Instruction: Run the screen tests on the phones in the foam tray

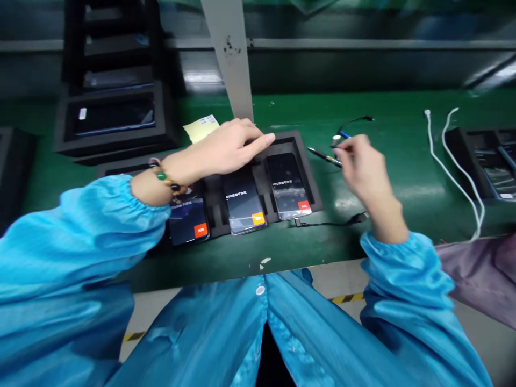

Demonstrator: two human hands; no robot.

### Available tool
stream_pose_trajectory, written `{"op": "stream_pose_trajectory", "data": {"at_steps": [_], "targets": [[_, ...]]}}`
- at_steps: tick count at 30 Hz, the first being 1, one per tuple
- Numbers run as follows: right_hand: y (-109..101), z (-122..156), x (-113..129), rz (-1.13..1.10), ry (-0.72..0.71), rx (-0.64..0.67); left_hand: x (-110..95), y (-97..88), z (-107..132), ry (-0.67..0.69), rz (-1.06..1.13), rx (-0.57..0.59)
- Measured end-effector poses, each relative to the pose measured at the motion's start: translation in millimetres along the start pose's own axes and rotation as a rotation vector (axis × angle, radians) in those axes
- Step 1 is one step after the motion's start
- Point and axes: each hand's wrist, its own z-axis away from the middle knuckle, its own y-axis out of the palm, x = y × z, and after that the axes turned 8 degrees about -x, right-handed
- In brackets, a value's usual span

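Note:
My left hand [234, 146] lies open, palm down, across the back of a black foam tray [314, 196], its thumb stretched to the right. In the tray rest three phones, lit with white text: a left phone [187, 217] with a red label, a middle phone [242, 201] with an orange label and a right phone [287, 185] with a red label. My forearm partly covers the left one. To the right of the tray, my right hand [365, 169] pinches a short black cable [355, 121] near a small whitish piece. Beside those fingertips lies a pen [322, 156].
A second black cable [330, 223] runs from beneath the right phone. Stacked black trays [165, 126] with phones stand at back left, near a yellow paper [199, 129]. White cables [463, 172] and another phone tray [463, 145] lie right. Someone's mauve sleeve [478, 269] shows at lower right.

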Motion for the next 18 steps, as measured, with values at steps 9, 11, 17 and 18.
{"op": "stream_pose_trajectory", "data": {"at_steps": [9,11,17,18], "targets": [[-108.1,119.2,88.0,-0.033,0.086,0.03,47.2,-1.0,35.7,-0.05,-0.057,-0.018],[-90.6,139.0,121.3,-0.203,-0.059,0.17,48.5,6.5,35.2,-0.08,-0.064,-0.066],[-1.3,149.7,166.9,-0.497,-0.238,0.165,38.7,19.3,40.8,-0.151,-0.102,-0.038],[8.1,148.1,167.1,-0.512,-0.241,0.145,37.7,21.2,42.5,-0.145,-0.104,-0.034]]}}
